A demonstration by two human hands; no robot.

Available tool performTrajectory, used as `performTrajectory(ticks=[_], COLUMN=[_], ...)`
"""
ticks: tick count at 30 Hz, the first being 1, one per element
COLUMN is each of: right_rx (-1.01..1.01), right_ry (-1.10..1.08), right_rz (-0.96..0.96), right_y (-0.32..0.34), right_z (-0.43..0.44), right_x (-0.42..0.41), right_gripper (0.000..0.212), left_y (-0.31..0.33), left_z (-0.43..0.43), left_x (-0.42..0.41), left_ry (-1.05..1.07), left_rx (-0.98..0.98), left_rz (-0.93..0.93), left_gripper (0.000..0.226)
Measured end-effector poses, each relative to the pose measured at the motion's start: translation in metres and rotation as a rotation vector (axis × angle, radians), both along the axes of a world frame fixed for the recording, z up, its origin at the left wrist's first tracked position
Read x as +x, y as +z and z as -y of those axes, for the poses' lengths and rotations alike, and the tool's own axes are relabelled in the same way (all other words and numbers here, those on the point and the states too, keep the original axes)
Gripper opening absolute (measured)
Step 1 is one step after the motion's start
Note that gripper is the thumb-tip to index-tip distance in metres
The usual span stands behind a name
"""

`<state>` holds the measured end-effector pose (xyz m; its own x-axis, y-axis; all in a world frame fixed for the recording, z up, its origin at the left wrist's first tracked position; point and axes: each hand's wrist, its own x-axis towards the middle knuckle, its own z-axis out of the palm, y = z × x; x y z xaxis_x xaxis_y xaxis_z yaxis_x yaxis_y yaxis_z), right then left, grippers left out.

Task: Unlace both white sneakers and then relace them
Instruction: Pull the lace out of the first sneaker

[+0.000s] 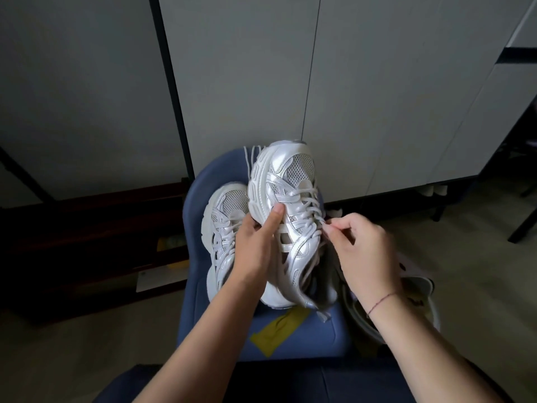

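Our two bare forearms [203,330] come in from the bottom edge over one blue padded stool [197,286]. We count two shoes. At the left, one white-and-silver mesh sneaker [229,202] lies flat on the stool, laced up. Next over, our left hand [255,245] grips the second sneaker [287,175], which is raised toe-up: thumb pressed flat on its side, the other fingers wrapped underneath out of sight. On the right, our right hand [366,248] pinches a white lace [319,221] between thumb and forefinger right by the eyelets, the remaining fingers loosely curled.
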<state>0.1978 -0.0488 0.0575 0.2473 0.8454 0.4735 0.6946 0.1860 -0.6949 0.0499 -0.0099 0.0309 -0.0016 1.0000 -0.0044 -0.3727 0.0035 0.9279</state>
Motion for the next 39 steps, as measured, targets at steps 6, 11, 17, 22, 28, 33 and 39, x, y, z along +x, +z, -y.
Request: performTrajectory(ticks=[6,11,17,22,28,33,39], right_rx=[-0.264,-0.385,-0.176,-0.074,-0.189,-0.336,-0.208], right_ry=[0.432,0.531,0.467,0.316,0.366,0.558,0.456], right_rz=[-0.527,-1.313,-0.73,-0.524,-0.652,-1.184,-0.77], right_y=[0.0,0.02,0.012,0.0,0.007,0.009,-0.003], right_z=[-0.004,-0.007,-0.002,-0.005,-0.006,-0.007,-0.007], right_x=[0.006,0.021,0.026,0.002,0.014,0.021,0.013], right_gripper=[0.023,0.021,0.039,0.011,0.019,0.021,0.008], left_y=[0.005,0.007,0.009,0.007,0.004,0.003,0.002], left_z=[0.002,0.0,-0.006,-0.003,-0.004,-0.002,-0.001], left_x=[-0.015,-0.016,-0.022,-0.014,-0.014,-0.01,-0.015], left_ry=[-0.048,-0.054,0.006,-0.029,0.0,-0.017,-0.034], left_rx=[0.015,0.015,-0.006,0.027,0.024,0.026,0.002], left_rz=[0.018,-0.001,0.02,0.015,-0.045,-0.034,-0.008], left_gripper=[0.039,0.033,0.037,0.037,0.039,0.04,0.041])
